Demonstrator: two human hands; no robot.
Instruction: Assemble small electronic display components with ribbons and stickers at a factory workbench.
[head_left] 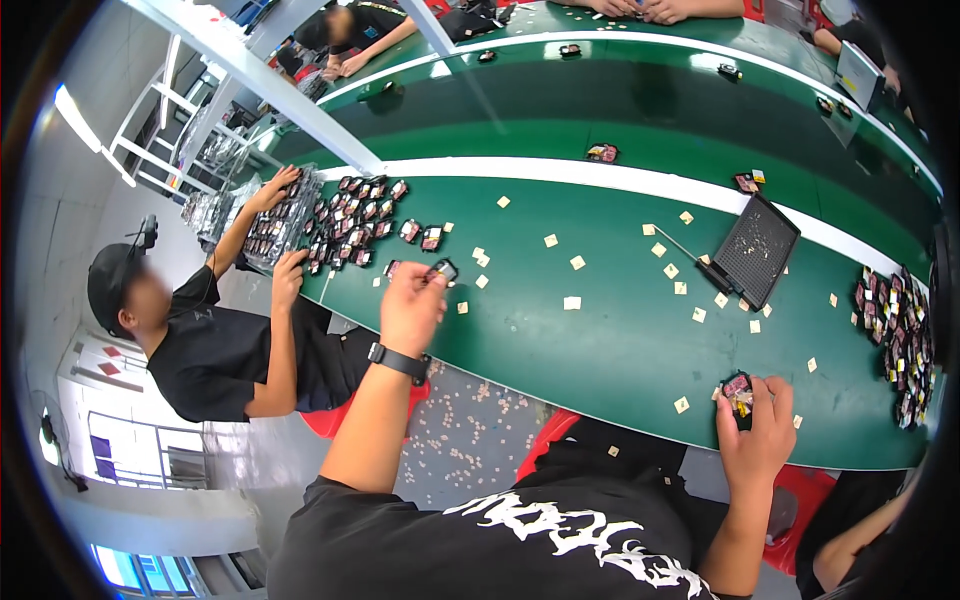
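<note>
My left hand [408, 314], with a dark watch on its wrist, is closed on a small black part with a pale label [443, 271]. It hovers over the left side of the green table, close to a few similar loose parts [431, 238]. Near the front edge on the right, my right hand [757, 435] has its fingers around another small black part with pink and yellow areas [738, 390]. The fingertips partly cover both parts. Small pale square paper pieces [682, 404] lie scattered between and around my hands.
A black mesh tray [757, 248] rests at the table's far right. Piles of black parts stand at the right end [895, 340] and left [350, 222]. A person in a black cap [225, 340] works at my left. Beyond a white rail [560, 172], more parts sit on a green belt.
</note>
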